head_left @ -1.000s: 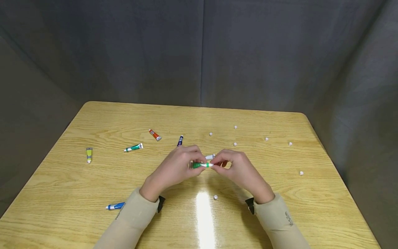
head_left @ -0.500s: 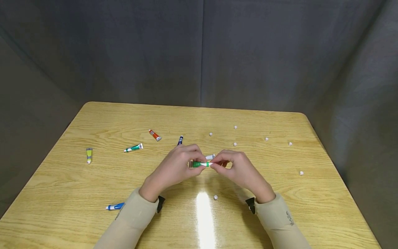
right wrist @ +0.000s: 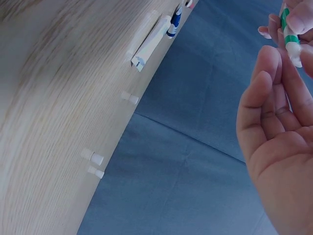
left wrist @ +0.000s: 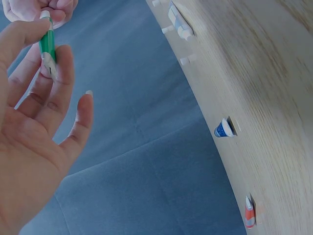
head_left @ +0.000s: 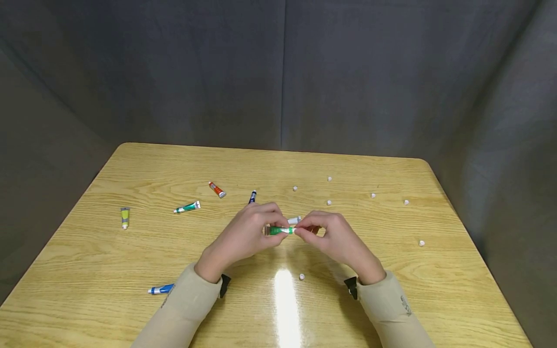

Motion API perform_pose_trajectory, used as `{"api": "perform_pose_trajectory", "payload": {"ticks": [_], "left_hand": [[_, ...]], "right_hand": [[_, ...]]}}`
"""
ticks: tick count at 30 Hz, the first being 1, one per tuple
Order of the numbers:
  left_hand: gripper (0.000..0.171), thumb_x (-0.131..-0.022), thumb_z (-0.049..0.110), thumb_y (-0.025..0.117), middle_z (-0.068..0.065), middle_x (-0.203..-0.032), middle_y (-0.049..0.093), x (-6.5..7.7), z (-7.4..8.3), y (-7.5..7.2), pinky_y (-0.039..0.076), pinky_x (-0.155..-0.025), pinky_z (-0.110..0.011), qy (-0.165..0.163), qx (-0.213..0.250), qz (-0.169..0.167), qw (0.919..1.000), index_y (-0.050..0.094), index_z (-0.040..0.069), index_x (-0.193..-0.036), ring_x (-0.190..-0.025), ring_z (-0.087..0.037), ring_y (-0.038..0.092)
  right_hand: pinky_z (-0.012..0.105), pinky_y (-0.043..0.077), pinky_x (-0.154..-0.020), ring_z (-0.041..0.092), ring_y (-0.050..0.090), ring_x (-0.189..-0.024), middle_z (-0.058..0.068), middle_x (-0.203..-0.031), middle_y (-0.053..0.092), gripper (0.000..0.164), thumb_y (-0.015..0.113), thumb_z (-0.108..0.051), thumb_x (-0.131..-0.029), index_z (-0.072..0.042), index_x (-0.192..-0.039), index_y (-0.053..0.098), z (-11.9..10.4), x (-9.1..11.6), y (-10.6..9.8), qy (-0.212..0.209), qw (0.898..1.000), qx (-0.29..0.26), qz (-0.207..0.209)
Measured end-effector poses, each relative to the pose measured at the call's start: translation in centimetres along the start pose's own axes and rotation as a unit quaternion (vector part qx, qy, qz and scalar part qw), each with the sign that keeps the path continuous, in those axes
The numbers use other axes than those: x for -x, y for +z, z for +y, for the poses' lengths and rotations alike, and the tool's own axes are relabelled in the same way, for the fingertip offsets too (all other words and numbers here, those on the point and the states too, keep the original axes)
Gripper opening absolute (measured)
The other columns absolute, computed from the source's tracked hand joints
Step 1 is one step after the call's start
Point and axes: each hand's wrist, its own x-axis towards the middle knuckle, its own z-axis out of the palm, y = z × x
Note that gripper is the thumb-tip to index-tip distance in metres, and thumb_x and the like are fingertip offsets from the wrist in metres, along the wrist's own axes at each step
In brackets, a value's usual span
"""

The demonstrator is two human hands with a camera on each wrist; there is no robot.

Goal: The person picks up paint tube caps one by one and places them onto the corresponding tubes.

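Observation:
Above the middle of the table, my left hand [head_left: 245, 229] pinches a small green paint tube [head_left: 278, 230] between thumb and fingers, the tube lying level. My right hand [head_left: 335, 237] pinches the white cap end of that tube with thumb and index fingertips, which partly cover it. In the left wrist view the green paint tube [left wrist: 48, 46] shows its flat crimped end pointing toward my left palm. The white cap end [right wrist: 294, 51] appears between my right fingertips in the right wrist view. Just behind both hands lies a white paint tube [head_left: 294, 220], its left part hidden by my left fingers.
Left of my hands lie a dark blue tube [head_left: 253, 196], a red tube [head_left: 217, 189], a teal-green tube [head_left: 187, 207] and a yellow-green tube [head_left: 125, 218]. My left sleeve partly covers a blue tube [head_left: 161, 289]. Several white caps [head_left: 329, 203] are scattered rightward; one cap [head_left: 302, 276] sits nearer.

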Motion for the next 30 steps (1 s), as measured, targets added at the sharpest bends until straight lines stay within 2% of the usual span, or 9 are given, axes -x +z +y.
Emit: {"api": "perform_pose_trajectory", "payload": {"ticks": [3,9,14,20,27,30], "left_hand": [[0.006,-0.088,0.014,0.082,0.007,-0.090,0.070,0.01,0.06,-0.05,0.044,-0.065,-0.018,0.000,-0.002,0.001,1.0000,0.080,0.015,-0.095,-0.068,-0.005,0.055],[0.007,-0.088,0.014,0.082,0.007,-0.090,0.069,0.01,-0.11,-0.12,0.045,-0.062,-0.017,0.001,-0.001,0.002,1.0000,0.080,0.014,-0.095,-0.068,-0.004,0.056],[0.009,-0.088,0.014,0.082,0.006,-0.091,0.071,0.03,-0.28,-0.11,0.045,-0.069,-0.021,-0.004,-0.011,0.004,0.9999,0.080,0.015,-0.096,-0.069,-0.005,0.059],[0.010,-0.087,0.015,0.083,0.007,-0.092,0.071,0.07,-0.23,-0.19,0.047,-0.077,-0.027,-0.012,-0.016,0.006,0.9998,0.080,0.016,-0.097,-0.073,-0.005,0.061],[0.007,-0.088,0.014,0.082,0.008,-0.090,0.070,0.04,-0.28,-0.11,0.044,-0.073,-0.024,-0.004,-0.008,0.004,1.0000,0.080,0.016,-0.095,-0.068,-0.005,0.057],[0.006,-0.088,0.014,0.081,0.009,-0.089,0.070,0.05,-0.27,-0.05,0.044,-0.070,-0.021,0.002,-0.007,0.005,1.0000,0.081,0.016,-0.094,-0.068,-0.004,0.056]], "right_hand": [[0.025,0.055,-0.074,0.004,0.063,-0.082,-0.009,-0.091,0.074,0.010,0.075,-0.022,-0.096,-0.015,-0.100,0.080,0.03,0.01,-0.06,-0.004,1.000,0.003,0.003],[0.032,0.058,-0.080,0.009,0.066,-0.089,-0.004,-0.100,0.074,0.019,0.079,-0.026,-0.092,-0.015,-0.108,0.077,0.22,0.02,-0.23,-0.017,1.000,0.007,0.012],[0.037,0.058,-0.083,0.016,0.067,-0.093,0.002,-0.107,0.075,0.022,0.082,-0.021,-0.089,-0.016,-0.110,0.076,0.37,0.01,-0.33,-0.029,0.999,-0.002,0.013],[0.030,0.056,-0.083,0.009,0.064,-0.093,-0.005,-0.105,0.073,0.020,0.081,-0.013,-0.089,-0.019,-0.107,0.076,0.15,0.01,-0.29,-0.039,0.999,-0.001,0.009],[0.035,0.058,-0.082,0.011,0.064,-0.091,-0.006,-0.102,0.073,0.016,0.079,-0.009,-0.090,-0.018,-0.103,0.075,-0.06,0.03,-0.18,-0.049,0.999,-0.009,0.010],[0.032,0.057,-0.082,0.010,0.064,-0.090,-0.007,-0.101,0.072,0.014,0.079,-0.009,-0.091,-0.018,-0.101,0.075,-0.02,-0.01,-0.10,-0.051,0.999,-0.010,0.012]]}}
